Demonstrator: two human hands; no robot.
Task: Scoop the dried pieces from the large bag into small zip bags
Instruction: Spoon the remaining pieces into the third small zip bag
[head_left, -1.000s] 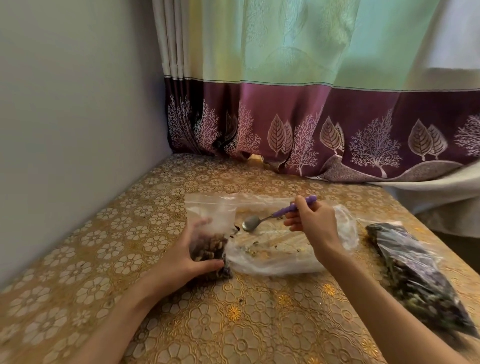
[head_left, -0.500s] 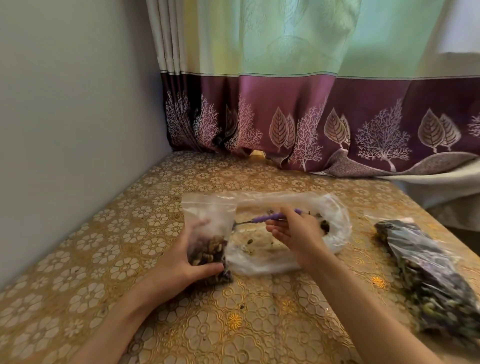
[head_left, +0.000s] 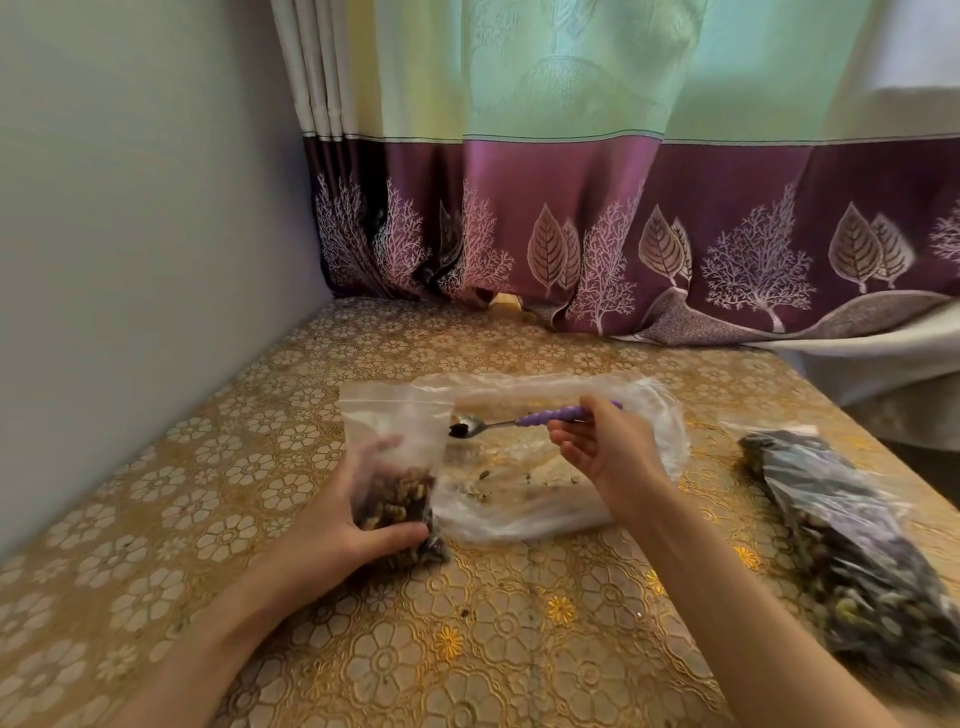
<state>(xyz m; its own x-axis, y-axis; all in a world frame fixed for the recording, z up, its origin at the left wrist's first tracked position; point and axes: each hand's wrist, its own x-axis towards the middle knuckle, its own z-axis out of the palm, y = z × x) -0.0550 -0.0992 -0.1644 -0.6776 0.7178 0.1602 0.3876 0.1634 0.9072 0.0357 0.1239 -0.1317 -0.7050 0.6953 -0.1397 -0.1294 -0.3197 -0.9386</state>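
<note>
I see the table (head_left: 156, 519) under its gold flower-patterned cloth, a curtain (head_left: 623, 234) hanging along the far edge. The large bag (head_left: 545, 499) lies flat at the middle, clear and nearly spent — only a few dried pieces scattered inside. Off to the right lies a filled dark bag (head_left: 852, 551). My left forearm reaches in from the lower left; the left hand (head_left: 343, 519) grips the small zip bag (head_left: 395, 457) upright on the cloth, thumb across the front, fingers behind, its lower part packed with brown pieces. My right arm comes in from the lower right, wrist raised over the large bag. The right hand (head_left: 608, 452) pinches the purple handle of the spoon (head_left: 514, 422) — its bowl holds a dark clump just beside the small bag's mouth.
</note>
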